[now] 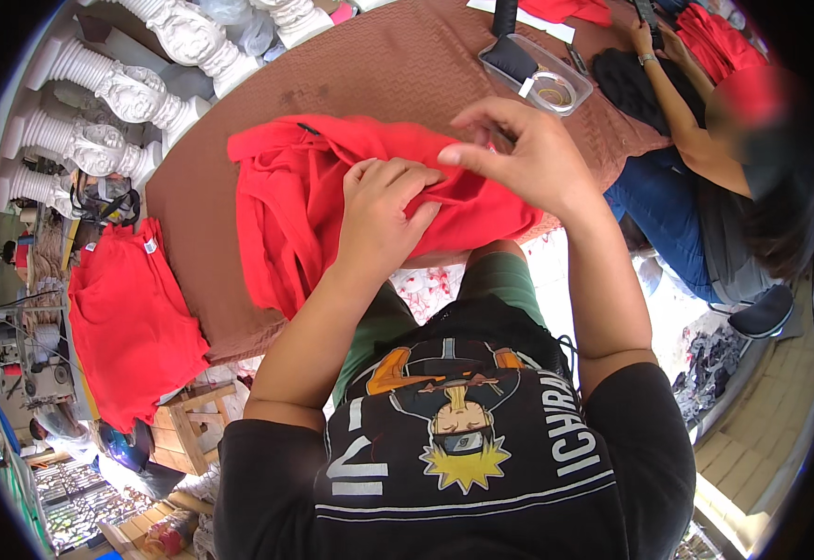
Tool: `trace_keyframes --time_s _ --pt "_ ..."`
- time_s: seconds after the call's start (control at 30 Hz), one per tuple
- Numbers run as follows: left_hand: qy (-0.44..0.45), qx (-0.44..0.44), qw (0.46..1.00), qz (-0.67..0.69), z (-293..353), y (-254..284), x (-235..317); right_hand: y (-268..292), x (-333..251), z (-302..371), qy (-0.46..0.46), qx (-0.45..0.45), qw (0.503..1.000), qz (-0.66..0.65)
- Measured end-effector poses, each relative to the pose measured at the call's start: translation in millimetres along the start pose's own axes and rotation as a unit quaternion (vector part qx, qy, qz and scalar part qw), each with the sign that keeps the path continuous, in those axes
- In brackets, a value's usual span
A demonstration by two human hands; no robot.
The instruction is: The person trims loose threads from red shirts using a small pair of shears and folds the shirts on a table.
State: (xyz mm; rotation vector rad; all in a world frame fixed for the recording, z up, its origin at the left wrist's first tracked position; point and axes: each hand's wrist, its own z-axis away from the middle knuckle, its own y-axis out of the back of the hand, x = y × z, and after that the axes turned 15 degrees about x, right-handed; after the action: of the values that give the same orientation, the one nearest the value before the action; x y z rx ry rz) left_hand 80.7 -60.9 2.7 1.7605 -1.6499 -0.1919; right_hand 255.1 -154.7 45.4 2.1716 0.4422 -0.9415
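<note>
The counter, covered with brown cloth, carries at its near edge the red garment, which lies in loose folds before the person. Over this garment, the right hand is raised with thumb and forefinger spread apart, gripping nothing visible, while the left hand rests on its middle with bent fingers, and one cannot tell whether it pinches the fabric. Beyond the right hand stands a clear plastic container.
</note>
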Motion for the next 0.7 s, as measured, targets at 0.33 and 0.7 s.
trace_keyframes --time_s 0.33,0.7 --pt "0.036 -0.027 0.997 0.062 -21 14 13 -10 -8 28 0.066 0.06 0.991 0.103" --pt "0.16 0.153 0.937 0.271 -21 10 -2 -23 -1 39 -0.034 0.143 0.987 -0.068"
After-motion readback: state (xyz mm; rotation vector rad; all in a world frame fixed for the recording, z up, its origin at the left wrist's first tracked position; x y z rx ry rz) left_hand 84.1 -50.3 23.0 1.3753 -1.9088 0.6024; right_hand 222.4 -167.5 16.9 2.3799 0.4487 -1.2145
